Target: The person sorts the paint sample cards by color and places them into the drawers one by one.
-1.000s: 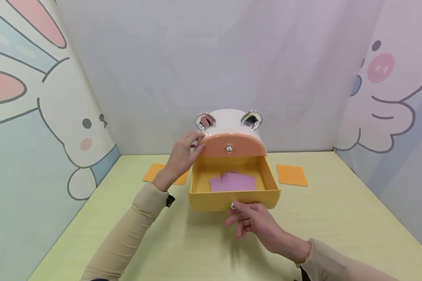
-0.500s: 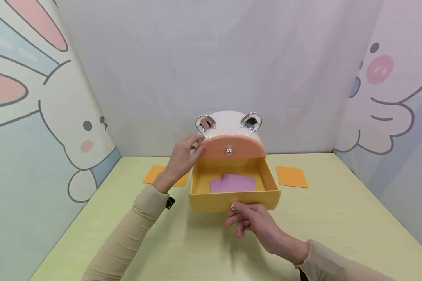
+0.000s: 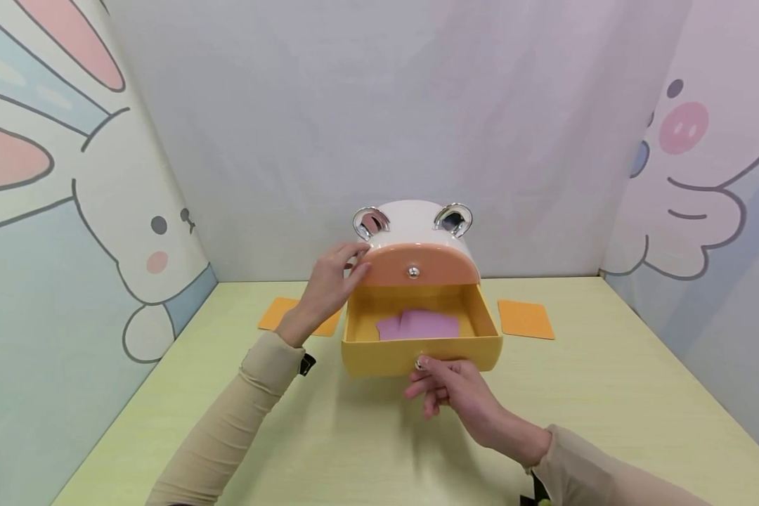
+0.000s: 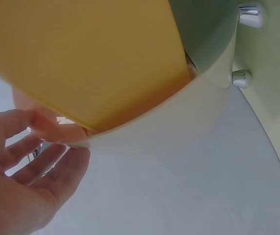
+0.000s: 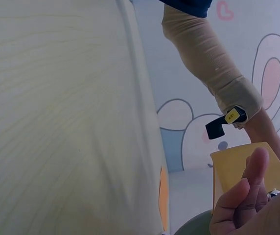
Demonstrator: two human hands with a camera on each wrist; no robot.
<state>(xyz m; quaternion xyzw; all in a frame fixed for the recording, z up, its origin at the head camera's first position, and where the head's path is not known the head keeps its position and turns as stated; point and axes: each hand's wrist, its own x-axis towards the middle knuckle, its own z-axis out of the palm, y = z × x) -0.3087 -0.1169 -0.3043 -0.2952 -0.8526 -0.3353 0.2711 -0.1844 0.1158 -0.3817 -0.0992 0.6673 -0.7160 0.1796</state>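
A white box with two silver ears [image 3: 411, 219] stands on the table, its peach upper drawer [image 3: 445, 261] pushed in. Below that, the yellow lower drawer [image 3: 376, 358] is pulled out and holds purple paper pieces [image 3: 429, 325]. My left hand [image 3: 325, 282] grips the box's upper left edge, thumb at the peach front and fingers around the side. The left wrist view shows this hand [image 4: 35, 183] beside the underside of the yellow drawer [image 4: 91, 54]. My right hand [image 3: 462, 393] pinches the lower drawer's silver knob [image 3: 420, 363], mostly covered by the thumb.
One orange square [image 3: 526, 319] lies on the table right of the box. Another orange piece [image 3: 276, 313] lies to the left, partly behind my left wrist. Cartoon-printed walls [image 3: 686, 204] stand at both sides, and a pale curtain [image 3: 278, 140] hangs behind.
The yellow drawer has slid slightly in toward the box, and my right hand has moved with its knob. My left hand stays at the box's edge.
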